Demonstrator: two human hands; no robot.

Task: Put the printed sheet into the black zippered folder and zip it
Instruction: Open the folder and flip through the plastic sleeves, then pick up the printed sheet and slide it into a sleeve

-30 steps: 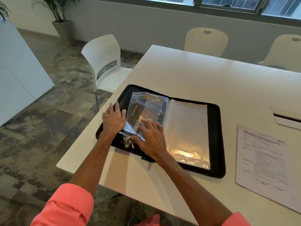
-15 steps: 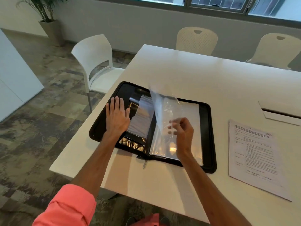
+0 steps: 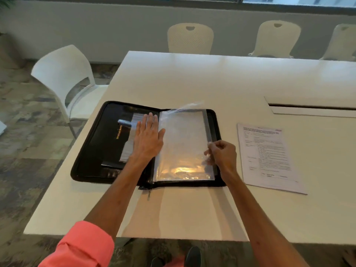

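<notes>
The black zippered folder lies open and flat near the table's front left corner. Clear plastic sleeves cover its right half. My left hand rests flat, fingers spread, on the left inner panel beside the spine. My right hand pinches the right edge of the top clear sleeve; the sleeve's far corner is still lifted and blurred. The printed sheet lies flat on the table to the right of the folder, untouched. The zipper pull hangs over the front edge at the spine.
The white table has a cable slot at the right. A white chair stands at the left end, and three more chairs line the far side. The near table edge is close to my body.
My right hand has carried a clear sleeve from the left half over to the right half and laid it nearly flat. My left hand shifted right toward the spine.
</notes>
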